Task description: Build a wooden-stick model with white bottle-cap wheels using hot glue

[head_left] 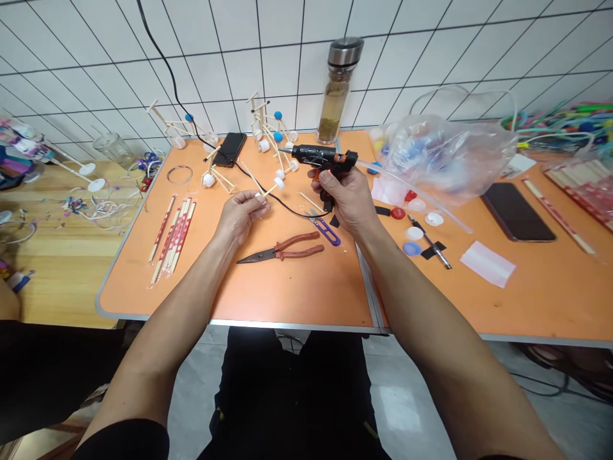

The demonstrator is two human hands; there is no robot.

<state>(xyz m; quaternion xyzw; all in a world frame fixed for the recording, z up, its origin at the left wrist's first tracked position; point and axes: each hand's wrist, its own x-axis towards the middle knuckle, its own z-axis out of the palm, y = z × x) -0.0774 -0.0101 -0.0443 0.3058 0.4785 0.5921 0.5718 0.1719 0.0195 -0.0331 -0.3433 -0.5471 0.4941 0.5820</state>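
My right hand (347, 195) is closed round the handle of a black and orange hot glue gun (320, 155), its nozzle facing left. A clear glue stick (431, 201) trails from the gun's back end. My left hand (244, 217) pinches a small frame of wooden sticks (272, 189) with white round pieces on it, below and left of the nozzle. The gun's black cord passes close to this frame. Pliers with red handles (282, 248) lie between my forearms, and purple thread snips (325, 229) are just below my right hand.
Several stick frames with blue balls (278, 136) stand near the wall by a phone (230, 149). Wrapped chopsticks (175, 239) lie left. A tea bottle (339, 89) stands behind the gun. Bottle caps (412, 248), a bulging plastic bag (445, 156) and another phone (520, 212) are right.
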